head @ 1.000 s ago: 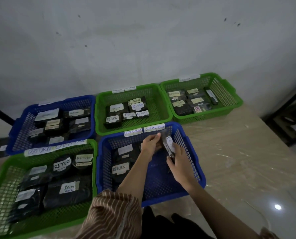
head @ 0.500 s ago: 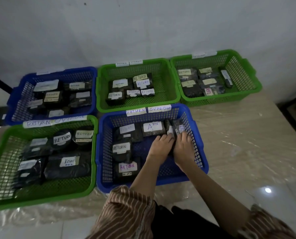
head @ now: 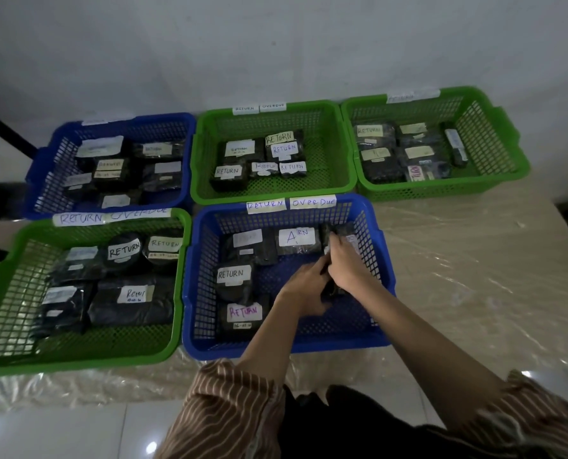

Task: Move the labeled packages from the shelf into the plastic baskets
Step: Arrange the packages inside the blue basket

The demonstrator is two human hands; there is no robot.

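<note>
Light, soft and slick by the look of it, best pinched at its edges, the small black plastic-wrapped package (head: 332, 288) lies low in the blue plastic basket (head: 373, 260) at four o'clock, gripped by the left hand (head: 304, 286) and right hand (head: 347, 263), which half a second ago lay further back.

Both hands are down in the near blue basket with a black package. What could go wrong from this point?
The black package is wedged between the left hand and right hand, so its label is hidden; it could land face down. The right hand's fingers reach the upright package in the back right corner of the blue basket and may tip it. The basket sits on crinkled plastic sheeting and might slide if pushed.
</note>
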